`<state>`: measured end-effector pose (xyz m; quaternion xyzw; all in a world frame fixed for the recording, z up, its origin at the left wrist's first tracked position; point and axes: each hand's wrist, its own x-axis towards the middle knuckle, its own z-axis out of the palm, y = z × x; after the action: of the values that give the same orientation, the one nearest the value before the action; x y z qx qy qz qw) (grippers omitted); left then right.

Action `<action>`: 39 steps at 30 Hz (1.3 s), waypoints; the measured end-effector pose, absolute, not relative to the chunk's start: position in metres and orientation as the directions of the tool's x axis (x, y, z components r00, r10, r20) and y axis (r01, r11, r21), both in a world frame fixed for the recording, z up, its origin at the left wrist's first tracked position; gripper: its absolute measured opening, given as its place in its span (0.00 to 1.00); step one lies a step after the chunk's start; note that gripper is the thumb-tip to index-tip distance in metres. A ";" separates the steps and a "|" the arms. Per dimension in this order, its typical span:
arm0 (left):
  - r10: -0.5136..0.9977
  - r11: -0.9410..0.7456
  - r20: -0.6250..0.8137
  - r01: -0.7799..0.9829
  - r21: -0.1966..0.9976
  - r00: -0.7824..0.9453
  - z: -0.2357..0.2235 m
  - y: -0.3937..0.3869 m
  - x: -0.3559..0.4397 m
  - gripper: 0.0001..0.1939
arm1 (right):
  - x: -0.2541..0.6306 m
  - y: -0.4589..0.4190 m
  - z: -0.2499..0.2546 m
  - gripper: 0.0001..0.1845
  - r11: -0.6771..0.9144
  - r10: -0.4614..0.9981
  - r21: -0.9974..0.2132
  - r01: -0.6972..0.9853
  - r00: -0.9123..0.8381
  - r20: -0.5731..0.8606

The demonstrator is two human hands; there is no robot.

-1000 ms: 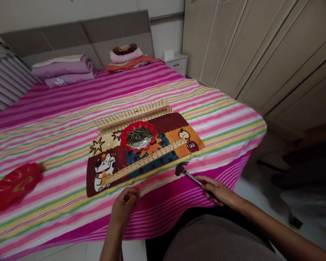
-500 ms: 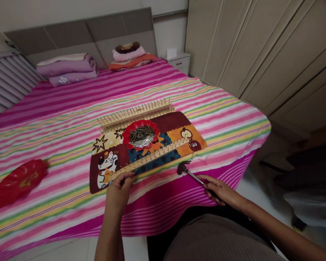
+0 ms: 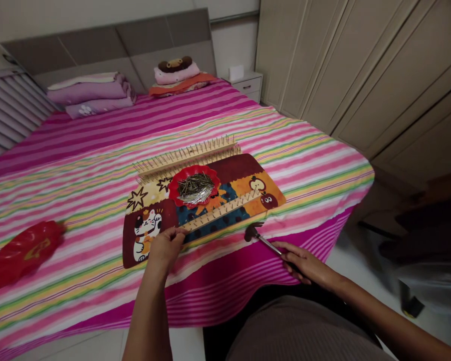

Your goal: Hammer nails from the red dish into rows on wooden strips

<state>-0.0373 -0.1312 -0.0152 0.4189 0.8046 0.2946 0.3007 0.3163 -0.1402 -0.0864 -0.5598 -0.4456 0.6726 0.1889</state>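
Observation:
My left hand [image 3: 169,245] is closed, thumb and fingertips pinched at the near left part of a narrow wooden strip [image 3: 214,214]. A nail showed between these fingertips a moment earlier; now it is mostly hidden by them. Upright nails stand in a row along the strip to the right of the hand. My right hand [image 3: 300,260] grips the dark handle of a hammer [image 3: 266,243], its head lying low over the bed's near edge. Beyond the strip sits a red scalloped dish [image 3: 175,198] heaped with loose nails [image 3: 196,188].
A patterned mat [image 3: 229,168] lies under the strip and dish. Behind it, wooden strips [image 3: 188,158] bristle with nails. A red plastic tray [image 3: 22,253] rests at left on the striped bed sheet [image 3: 304,165]. Folded bedding [image 3: 93,93] is by the headboard.
My left hand has moved slightly up, its fingertips now against the wooden strip and covering the nail. My right hand and the hammer have stayed put.

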 end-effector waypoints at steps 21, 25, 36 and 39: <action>0.711 0.431 -0.093 0.327 0.841 -0.697 -0.021 -0.128 0.003 0.13 | 0.315 -0.139 -0.082 0.30 -0.546 0.740 -0.804 0.233 -0.315 -0.594; 0.711 0.331 -0.107 0.197 0.923 -0.694 -0.033 -0.127 0.010 0.15 | 0.316 -0.139 -0.085 0.30 -0.551 0.741 -0.801 0.236 -0.304 -0.599; 0.728 0.148 -0.129 -0.029 0.989 -0.673 -0.042 -0.124 0.010 0.17 | 0.316 -0.139 -0.088 0.28 -0.552 0.738 -0.796 0.248 -0.298 -0.605; 0.735 0.144 -0.119 -0.018 0.989 -0.667 -0.042 -0.126 0.009 0.18 | 0.316 -0.139 -0.089 0.28 -0.547 0.743 -0.800 0.246 -0.297 -0.600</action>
<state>0.0095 -0.1259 -0.0420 0.2605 0.6881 0.6002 0.3137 0.3161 -0.1392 -0.0887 -0.5637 -0.4386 0.6753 0.1841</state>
